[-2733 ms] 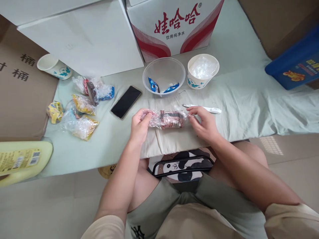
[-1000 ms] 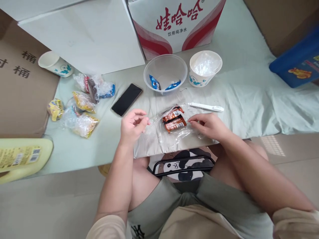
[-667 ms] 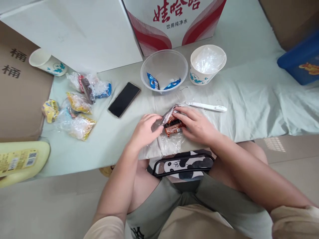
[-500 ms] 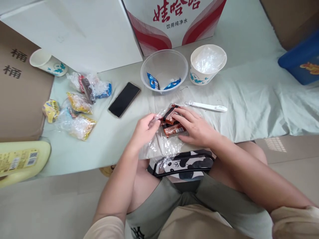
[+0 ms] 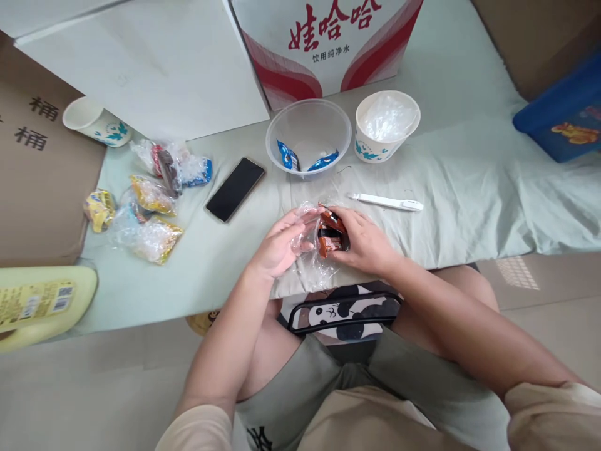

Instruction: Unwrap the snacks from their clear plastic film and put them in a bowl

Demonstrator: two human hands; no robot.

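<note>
My right hand [image 5: 366,243] curls round a couple of orange-brown wrapped snack packets [image 5: 330,240] near the front edge of the cloth-covered surface. My left hand [image 5: 280,245] is on the left of them, its fingers bent round a clear plastic bag [image 5: 306,235] that crinkles against the packets. Part of the bag spreads below the hands. Just behind the right hand lies a white utility knife [image 5: 387,202]. Past the hands stands a clear plastic bowl [image 5: 308,125] with blue wrapped packets [image 5: 323,160] inside.
Right of the bowl is a paper cup [image 5: 385,128] stuffed with clear plastic. A phone [image 5: 235,190] lies to the left, beside several bagged snacks [image 5: 153,194] and a tipped paper cup [image 5: 97,122]. A white-and-red carton [image 5: 328,56] stands behind; a blue container [image 5: 563,113] is far right.
The right hand has gone from lying flat over the packets to gripping them, drawing them together and upward. The left hand has moved slightly right, further into the bag.
</note>
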